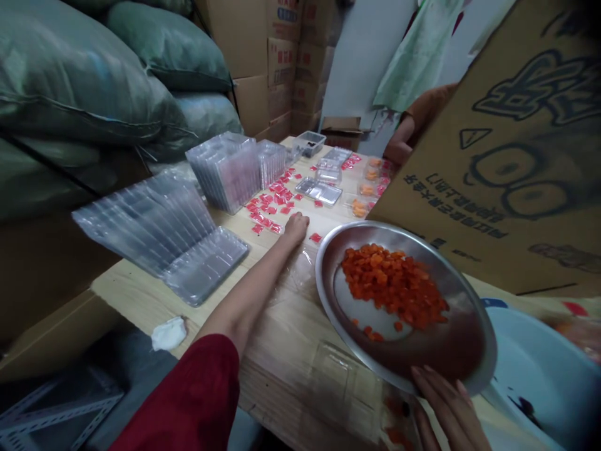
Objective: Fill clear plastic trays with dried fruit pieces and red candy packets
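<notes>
My left hand (297, 228) reaches out over the table with its fingers curled closed, beside scattered small red packets (277, 199). Whatever lies inside those fingers is hidden. A single red packet (315, 237) is just right of the hand. Near me, my right hand (448, 407) has its fingertips over the near rim of a wide metal bowl (345, 313), with the thumb lower, outside the rim. Orange-red food pieces (394, 285) are heaped in the bowl. Below it sits a clear plastic tray (335, 376), partly covered by the bowl.
Stacked clear containers (225, 172) and a leaning row of clear lids or trays (150, 225) line the left. Trays with orange pieces (359, 207) stand at the right edge. A large cardboard box (507, 188) and a blue basin (539, 369) are on my right.
</notes>
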Action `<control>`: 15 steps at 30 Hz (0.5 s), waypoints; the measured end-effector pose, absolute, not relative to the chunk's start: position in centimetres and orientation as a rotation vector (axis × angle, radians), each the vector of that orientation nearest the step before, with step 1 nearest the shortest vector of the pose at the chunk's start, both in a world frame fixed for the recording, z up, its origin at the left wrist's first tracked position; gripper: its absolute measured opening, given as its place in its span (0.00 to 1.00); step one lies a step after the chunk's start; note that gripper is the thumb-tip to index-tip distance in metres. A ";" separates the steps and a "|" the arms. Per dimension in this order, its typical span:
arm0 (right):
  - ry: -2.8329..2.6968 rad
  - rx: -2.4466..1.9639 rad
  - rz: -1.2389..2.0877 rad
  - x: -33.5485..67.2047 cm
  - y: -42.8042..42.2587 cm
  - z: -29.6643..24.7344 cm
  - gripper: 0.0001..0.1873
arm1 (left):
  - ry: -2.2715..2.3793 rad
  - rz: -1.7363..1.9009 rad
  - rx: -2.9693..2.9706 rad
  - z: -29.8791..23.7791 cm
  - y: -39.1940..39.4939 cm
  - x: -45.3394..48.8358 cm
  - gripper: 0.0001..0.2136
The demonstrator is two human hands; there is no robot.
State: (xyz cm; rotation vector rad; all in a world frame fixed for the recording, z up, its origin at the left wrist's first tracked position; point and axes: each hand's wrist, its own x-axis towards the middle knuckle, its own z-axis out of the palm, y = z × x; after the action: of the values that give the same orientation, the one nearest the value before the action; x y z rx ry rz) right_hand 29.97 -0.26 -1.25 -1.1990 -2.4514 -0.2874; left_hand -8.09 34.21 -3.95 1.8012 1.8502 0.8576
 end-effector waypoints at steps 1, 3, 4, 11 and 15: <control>-2.406 -1.233 -0.243 29.5 -0.4 -1.2 0.33 | 1.841 0.907 1.766 -4.0 33.7 -8.1 0.11; -2.304 -1.279 -0.145 28.4 -0.8 -0.5 0.31 | 1.832 1.013 1.674 -3.7 32.1 -8.6 0.10; -2.245 -1.299 -0.090 27.9 -1.2 0.0 0.30 | 1.827 1.069 1.621 -3.4 31.0 -9.2 0.09; -1.698 -1.465 0.518 23.4 -6.5 4.4 0.16 | 1.355 1.490 1.304 0.5 12.4 -8.9 0.13; -1.143 -1.398 1.301 20.7 -8.0 3.4 0.21 | 1.100 1.173 1.325 2.8 -0.9 -2.4 0.06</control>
State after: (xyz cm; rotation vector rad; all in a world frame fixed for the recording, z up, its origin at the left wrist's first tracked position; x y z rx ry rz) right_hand 20.74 -7.97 3.37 -1.3978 -1.1428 1.3014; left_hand -2.43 -0.93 2.79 1.3249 1.0999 1.1731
